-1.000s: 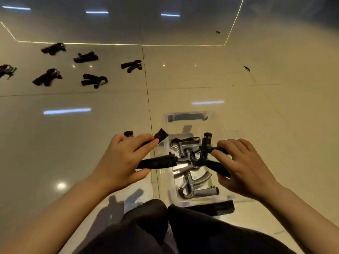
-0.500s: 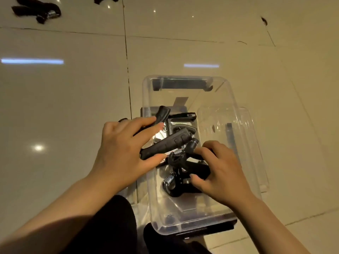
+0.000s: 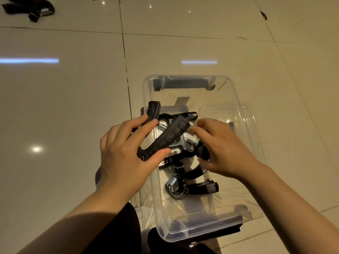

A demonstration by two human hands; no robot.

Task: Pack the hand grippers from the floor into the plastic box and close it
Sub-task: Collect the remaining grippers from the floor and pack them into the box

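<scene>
The step in hand looks like loading: two hand grippers are being set down into the clear plastic box (image 3: 229, 99), which stands open on the floor (image 3: 64, 107) just in front of the person's knees. The left hand (image 3: 126, 154) reaches in from the box's left rim, palm down, its fingers and thumb closed around a black hand gripper (image 3: 168, 138) whose handles slant up and away over the box. The right hand (image 3: 222, 149) comes in from the other side, fingers curled over a second gripper (image 3: 202, 153) low in the box (whether it truly clasps it or only nudges it, I cannot tell). Another gripper (image 3: 185, 187) already lies on the box bottom, spring showing. The next move probably calls for letting both go so they lie flat, then fetching more: at least one stray gripper (image 3: 34, 10) waits well apart at the far left. The clear lid (image 3: 245, 121) lies beside the box on its right.
</scene>
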